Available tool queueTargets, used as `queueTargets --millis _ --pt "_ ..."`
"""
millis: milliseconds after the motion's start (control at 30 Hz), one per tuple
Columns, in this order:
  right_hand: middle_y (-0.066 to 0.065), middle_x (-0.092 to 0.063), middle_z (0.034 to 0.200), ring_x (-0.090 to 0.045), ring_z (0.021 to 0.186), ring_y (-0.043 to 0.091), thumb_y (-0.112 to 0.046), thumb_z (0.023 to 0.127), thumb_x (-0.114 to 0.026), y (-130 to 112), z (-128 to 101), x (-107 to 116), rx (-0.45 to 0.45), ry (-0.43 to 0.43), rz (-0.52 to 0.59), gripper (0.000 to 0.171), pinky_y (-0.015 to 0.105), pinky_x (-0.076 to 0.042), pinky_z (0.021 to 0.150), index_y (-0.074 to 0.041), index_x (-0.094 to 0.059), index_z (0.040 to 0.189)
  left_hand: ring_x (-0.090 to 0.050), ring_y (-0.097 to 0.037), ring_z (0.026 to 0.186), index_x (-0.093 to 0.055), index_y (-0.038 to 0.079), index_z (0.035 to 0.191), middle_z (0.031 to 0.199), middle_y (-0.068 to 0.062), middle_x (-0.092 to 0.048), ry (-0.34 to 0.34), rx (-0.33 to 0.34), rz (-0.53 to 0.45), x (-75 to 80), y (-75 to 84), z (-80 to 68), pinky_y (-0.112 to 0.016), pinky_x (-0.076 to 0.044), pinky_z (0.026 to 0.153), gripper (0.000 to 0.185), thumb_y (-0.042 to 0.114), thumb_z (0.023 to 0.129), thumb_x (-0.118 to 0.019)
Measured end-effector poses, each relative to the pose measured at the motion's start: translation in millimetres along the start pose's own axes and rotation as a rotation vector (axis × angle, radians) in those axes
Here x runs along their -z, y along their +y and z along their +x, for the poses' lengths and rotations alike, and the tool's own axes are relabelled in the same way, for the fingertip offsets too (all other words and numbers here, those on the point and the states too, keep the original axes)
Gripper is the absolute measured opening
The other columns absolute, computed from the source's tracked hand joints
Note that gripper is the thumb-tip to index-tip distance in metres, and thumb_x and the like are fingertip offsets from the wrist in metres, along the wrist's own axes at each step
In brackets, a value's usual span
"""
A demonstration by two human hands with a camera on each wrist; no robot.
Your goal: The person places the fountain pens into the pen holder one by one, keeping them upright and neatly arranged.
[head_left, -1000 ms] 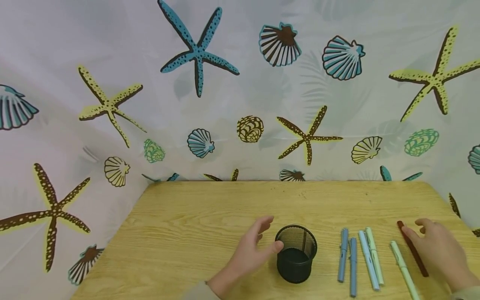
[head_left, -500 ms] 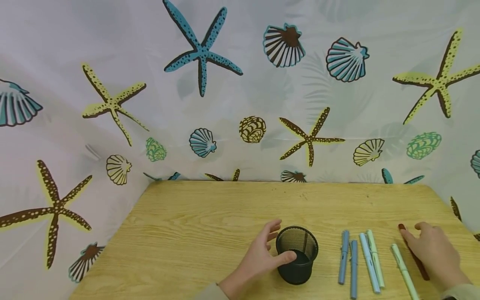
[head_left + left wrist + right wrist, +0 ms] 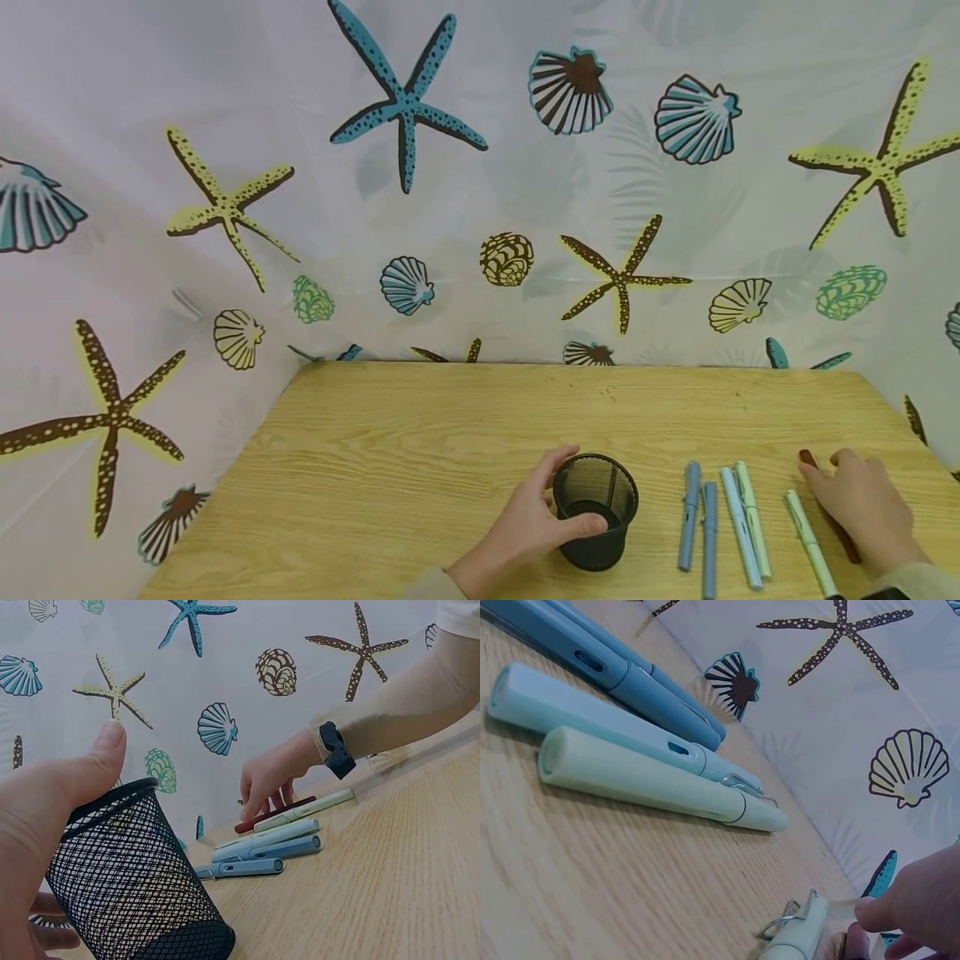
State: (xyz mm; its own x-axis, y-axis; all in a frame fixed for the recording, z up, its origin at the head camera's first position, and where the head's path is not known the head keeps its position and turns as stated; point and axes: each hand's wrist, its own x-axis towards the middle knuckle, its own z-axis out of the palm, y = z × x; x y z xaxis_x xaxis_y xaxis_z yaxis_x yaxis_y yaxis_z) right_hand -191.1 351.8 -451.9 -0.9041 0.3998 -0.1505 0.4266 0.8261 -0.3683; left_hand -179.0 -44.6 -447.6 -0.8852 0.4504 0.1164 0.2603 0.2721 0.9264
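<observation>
Lower centre: left hand [image 3: 525, 521] curls round the mesh cup [image 3: 596, 552], apparently steadying it. Lower right: right hand [image 3: 862, 507] over dark red pen [image 3: 847, 544]; grip cannot be told.

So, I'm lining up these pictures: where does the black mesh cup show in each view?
Head: the black mesh cup is low in the picture, right of centre, at the left hand.
Left wrist: large, at lower left.
Right wrist: not in it.
Shared landmark: the right hand, at lower right in head, just right of centre in left wrist, lower right edge in right wrist.
</observation>
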Motion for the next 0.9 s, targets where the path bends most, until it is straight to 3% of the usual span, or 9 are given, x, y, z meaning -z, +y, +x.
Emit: queueTargets --millis 400,600,900 --pt "0.037 -0.051 0.105 -0.055 0.083 0.045 -0.032 0.091 -0.058 4.4 6.9 -4.1 0.052 -0.009 -0.004 0.059 0.046 -0.047 0.059 0.020 -0.044 0.115 -0.044 -0.020 0.122 -0.029 0.043 0.140 0.135 0.001 -0.045 -0.030 -0.011 -0.015 -4.2 3.1 -0.4 -0.044 -0.038 0.093 0.080 0.047 0.074 -0.075" --pt "0.034 -0.055 0.094 -0.057 0.076 0.041 -0.024 0.089 -0.060 4.3 8.5 -5.6 0.087 -0.013 -0.002 0.050 0.045 -0.047 0.059 0.020 -0.047 0.107 -0.044 -0.017 0.121 -0.030 0.045 0.138 0.133 0.004 -0.046 -0.033 -0.003 -0.019 -4.9 3.0 -0.1 -0.045 -0.038 0.094 0.079 0.047 0.074 -0.076" --pt "0.033 -0.055 0.094 -0.057 0.074 0.037 -0.018 0.088 -0.053 5.0 9.3 -4.2 0.078 -0.035 0.020 0.038 0.044 -0.046 0.059 0.016 -0.049 0.105 -0.047 -0.017 0.117 -0.033 0.047 0.135 0.129 0.004 -0.050 -0.004 0.017 -0.043 -9.4 -1.6 1.6 -0.044 -0.038 0.092 0.079 0.044 0.071 -0.079"
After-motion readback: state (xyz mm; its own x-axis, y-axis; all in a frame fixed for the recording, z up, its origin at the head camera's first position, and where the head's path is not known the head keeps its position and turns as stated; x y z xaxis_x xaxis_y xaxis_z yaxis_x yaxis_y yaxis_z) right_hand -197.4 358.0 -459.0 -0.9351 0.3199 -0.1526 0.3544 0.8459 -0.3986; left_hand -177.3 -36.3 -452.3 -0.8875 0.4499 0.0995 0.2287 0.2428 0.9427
